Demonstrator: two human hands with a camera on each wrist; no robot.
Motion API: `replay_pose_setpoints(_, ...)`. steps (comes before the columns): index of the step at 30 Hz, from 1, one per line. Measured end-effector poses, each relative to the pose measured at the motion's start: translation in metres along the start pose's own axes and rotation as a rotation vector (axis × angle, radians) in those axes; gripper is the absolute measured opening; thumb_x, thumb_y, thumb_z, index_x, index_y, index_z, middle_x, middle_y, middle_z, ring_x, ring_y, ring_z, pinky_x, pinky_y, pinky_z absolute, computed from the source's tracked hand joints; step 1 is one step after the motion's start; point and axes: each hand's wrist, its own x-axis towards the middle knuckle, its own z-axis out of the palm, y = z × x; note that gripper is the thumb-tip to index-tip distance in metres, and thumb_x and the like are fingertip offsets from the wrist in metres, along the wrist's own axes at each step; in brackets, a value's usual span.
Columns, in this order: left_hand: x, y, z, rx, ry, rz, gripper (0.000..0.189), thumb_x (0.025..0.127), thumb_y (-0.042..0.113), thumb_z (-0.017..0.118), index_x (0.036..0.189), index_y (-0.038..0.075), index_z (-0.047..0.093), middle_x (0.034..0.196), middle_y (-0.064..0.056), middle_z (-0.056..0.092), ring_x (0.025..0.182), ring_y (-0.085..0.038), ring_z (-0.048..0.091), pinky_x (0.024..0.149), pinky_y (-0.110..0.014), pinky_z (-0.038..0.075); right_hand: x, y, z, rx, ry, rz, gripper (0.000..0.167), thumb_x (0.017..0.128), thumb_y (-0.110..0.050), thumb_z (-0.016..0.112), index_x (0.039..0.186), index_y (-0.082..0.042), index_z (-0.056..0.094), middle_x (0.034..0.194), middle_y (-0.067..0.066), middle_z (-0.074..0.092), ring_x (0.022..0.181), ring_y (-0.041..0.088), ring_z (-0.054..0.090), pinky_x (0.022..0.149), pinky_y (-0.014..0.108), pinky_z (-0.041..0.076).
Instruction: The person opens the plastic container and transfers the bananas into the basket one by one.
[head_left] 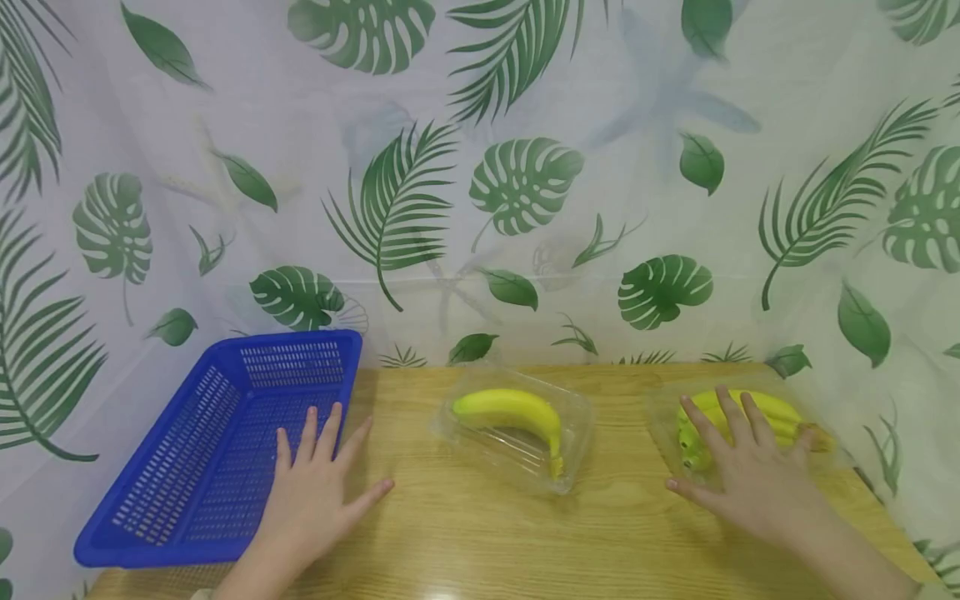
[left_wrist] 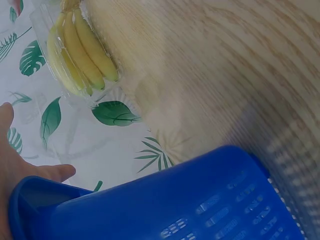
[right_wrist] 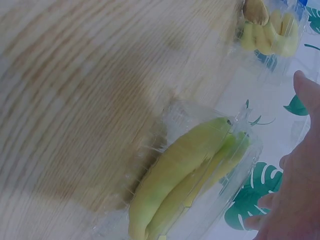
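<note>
My left hand (head_left: pixel 311 492) is spread with straight fingers over the right side of a blue perforated plastic basket (head_left: pixel 288 337). In the left wrist view its thumb shows beside the basket's wall (left_wrist: pixel 150 200). At mid-table, a yellow banana (head_left: pixel 517 407) with a green tip lies in a clear plastic container (head_left: pixel 573 417). My right hand (head_left: pixel 757 487), fingers fanned out, overlaps a bunch of bananas (head_left: pixel 780 407) in another clear container (head_left: pixel 660 412); the hand hides part of the bunch. Close up in the right wrist view are bananas (right_wrist: pixel 175 170) under clear plastic. Neither hand grips anything.
A wood-grain table (head_left: pixel 480 542) carries the basket and both containers. Behind it hangs a white sheet (head_left: pixel 600 275) printed with green leaves, which meets the table's back edge and runs along both sides.
</note>
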Motion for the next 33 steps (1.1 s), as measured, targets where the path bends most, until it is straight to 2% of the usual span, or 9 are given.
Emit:
replay_pose_setpoints(10, 0.004, 0.003, -0.004, 0.003, 0.0, 0.016, 0.083, 0.096, 0.069, 0.061, 0.163, 0.023, 0.044, 0.172, -0.023, 0.032, 0.16, -0.052, 0.02, 0.125, -0.082, 0.01, 0.001, -0.003, -0.001, -0.008, 0.016, -0.005, 0.112, 0.091, -0.079, 0.061, 0.172, -0.033, -0.001, 0.172, 0.035, 0.013, 0.152, 0.065, 0.018, 0.093, 0.104, 0.003)
replay_pose_setpoints(17, 0.006, 0.006, -0.001, -0.015, -0.003, 0.024, 0.081, 0.096, 0.065, 0.064, 0.162, 0.022, 0.045, 0.173, -0.022, 0.031, 0.16, -0.053, 0.021, 0.125, -0.082, 0.011, 0.002, -0.005, -0.003, -0.001, 0.0, -0.008, 0.111, 0.092, -0.08, 0.06, 0.172, -0.033, -0.002, 0.172, 0.035, 0.011, 0.153, 0.065, 0.016, 0.092, 0.104, 0.002)
replay_pose_setpoints(33, 0.018, 0.019, 0.003, -0.042, 0.01, 0.056, 0.077, 0.099, 0.062, 0.061, 0.162, 0.02, 0.045, 0.172, -0.024, 0.029, 0.159, -0.052, 0.023, 0.125, -0.08, 0.017, 0.008, -0.022, -0.006, -0.055, 0.009, -0.035, 0.11, 0.091, -0.082, 0.058, 0.172, -0.029, 0.005, 0.173, 0.032, 0.017, 0.153, 0.062, 0.023, 0.1, 0.101, 0.012)
